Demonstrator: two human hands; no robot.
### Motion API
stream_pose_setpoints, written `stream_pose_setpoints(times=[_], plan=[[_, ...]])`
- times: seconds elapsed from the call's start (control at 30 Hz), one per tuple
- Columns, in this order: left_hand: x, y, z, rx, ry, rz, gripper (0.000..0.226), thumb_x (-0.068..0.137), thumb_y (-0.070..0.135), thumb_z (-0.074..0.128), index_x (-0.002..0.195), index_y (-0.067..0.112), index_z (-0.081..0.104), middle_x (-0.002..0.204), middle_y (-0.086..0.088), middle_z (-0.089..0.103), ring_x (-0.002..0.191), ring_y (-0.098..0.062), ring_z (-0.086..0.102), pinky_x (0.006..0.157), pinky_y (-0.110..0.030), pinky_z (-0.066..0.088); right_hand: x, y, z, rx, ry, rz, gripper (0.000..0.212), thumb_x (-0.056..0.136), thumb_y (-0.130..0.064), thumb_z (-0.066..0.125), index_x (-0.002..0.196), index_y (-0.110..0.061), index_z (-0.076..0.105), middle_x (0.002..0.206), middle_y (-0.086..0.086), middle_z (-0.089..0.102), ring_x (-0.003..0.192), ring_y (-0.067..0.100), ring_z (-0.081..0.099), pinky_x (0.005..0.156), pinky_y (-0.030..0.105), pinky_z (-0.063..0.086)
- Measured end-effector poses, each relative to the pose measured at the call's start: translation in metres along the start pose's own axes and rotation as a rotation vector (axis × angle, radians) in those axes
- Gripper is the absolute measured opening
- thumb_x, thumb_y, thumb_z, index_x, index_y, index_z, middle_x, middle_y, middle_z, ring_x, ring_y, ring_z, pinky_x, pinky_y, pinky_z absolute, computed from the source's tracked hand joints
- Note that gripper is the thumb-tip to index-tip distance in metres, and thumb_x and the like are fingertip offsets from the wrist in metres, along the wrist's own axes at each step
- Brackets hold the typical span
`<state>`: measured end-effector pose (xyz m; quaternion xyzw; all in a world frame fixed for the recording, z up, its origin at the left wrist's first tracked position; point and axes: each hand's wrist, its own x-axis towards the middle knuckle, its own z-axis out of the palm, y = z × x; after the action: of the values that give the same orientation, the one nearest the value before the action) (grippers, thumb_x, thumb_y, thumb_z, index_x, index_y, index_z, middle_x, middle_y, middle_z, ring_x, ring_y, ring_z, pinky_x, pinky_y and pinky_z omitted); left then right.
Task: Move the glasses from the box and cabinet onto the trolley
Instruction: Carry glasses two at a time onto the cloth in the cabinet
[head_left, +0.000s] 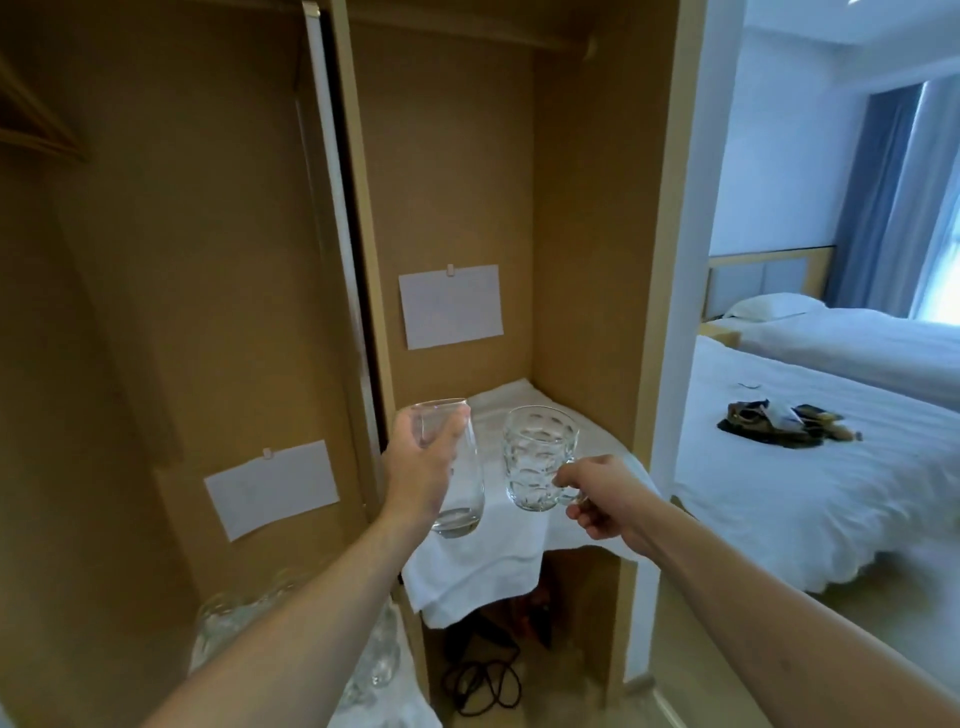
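Glass is filling both grips at frame centre: left hand (421, 467) wrapping a tumbler (457, 467), right hand (597, 499) pinching a mug (540, 457) handle; they risk clinking together.

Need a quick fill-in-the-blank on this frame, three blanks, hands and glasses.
1. The left hand grips a smooth tall ____.
2. The right hand holds the dimpled mug by its ____.
3. The shelf below both is covered by a white ____.

Missing words: glass; handle; cloth.
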<state>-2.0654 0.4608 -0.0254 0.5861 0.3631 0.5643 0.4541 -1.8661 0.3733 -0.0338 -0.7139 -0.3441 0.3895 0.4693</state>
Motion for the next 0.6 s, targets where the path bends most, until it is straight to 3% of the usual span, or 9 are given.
stream_pose_setpoints(times=[0.13, 0.37, 0.53, 0.6], plan=[[0.003, -0.009, 0.025, 0.047, -0.026, -0.043, 0.065, 0.067, 0.071, 0.070, 0.109, 0.023, 0.059, 0.109, -0.002, 0.067, 0.092, -0.024, 0.068, 0.074, -0.045, 0.060, 0.013, 0.009, -0.019, 0.032, 0.018, 0.022, 0.018, 0.088, -0.018, 0.066, 0.103, -0.009, 0.064, 0.059, 0.011, 0.057, 0.040, 0.016, 0.044, 0.045, 0.023, 0.039], [0.034, -0.034, 0.054, 0.049, -0.032, -0.067, 0.072, 0.065, 0.073, 0.071, 0.117, 0.025, 0.057, 0.105, 0.003, 0.068, 0.085, -0.018, 0.071, 0.067, -0.037, 0.060, 0.059, 0.024, -0.034, 0.055, 0.047, 0.058, 0.024, 0.080, -0.025, 0.070, 0.101, -0.015, 0.066, 0.057, 0.011, 0.063, 0.041, 0.016, 0.051, 0.046, 0.025, 0.045], [0.078, -0.053, 0.071, 0.025, -0.050, -0.067, 0.061, 0.065, 0.073, 0.072, 0.104, 0.028, 0.059, 0.097, 0.002, 0.070, 0.076, -0.015, 0.068, 0.070, -0.045, 0.060, 0.099, 0.016, -0.033, 0.014, 0.084, 0.073, 0.029, 0.072, -0.028, 0.070, 0.098, -0.016, 0.066, 0.059, 0.011, 0.065, 0.042, 0.018, 0.053, 0.048, 0.027, 0.047], [0.101, -0.061, 0.077, 0.020, -0.053, -0.067, 0.057, 0.067, 0.073, 0.071, 0.104, 0.031, 0.059, 0.098, 0.005, 0.070, 0.081, -0.016, 0.070, 0.074, -0.047, 0.062, 0.117, 0.007, -0.031, -0.008, 0.089, 0.074, 0.028, 0.073, -0.028, 0.069, 0.097, -0.015, 0.064, 0.058, 0.010, 0.065, 0.042, 0.018, 0.052, 0.047, 0.027, 0.046]])
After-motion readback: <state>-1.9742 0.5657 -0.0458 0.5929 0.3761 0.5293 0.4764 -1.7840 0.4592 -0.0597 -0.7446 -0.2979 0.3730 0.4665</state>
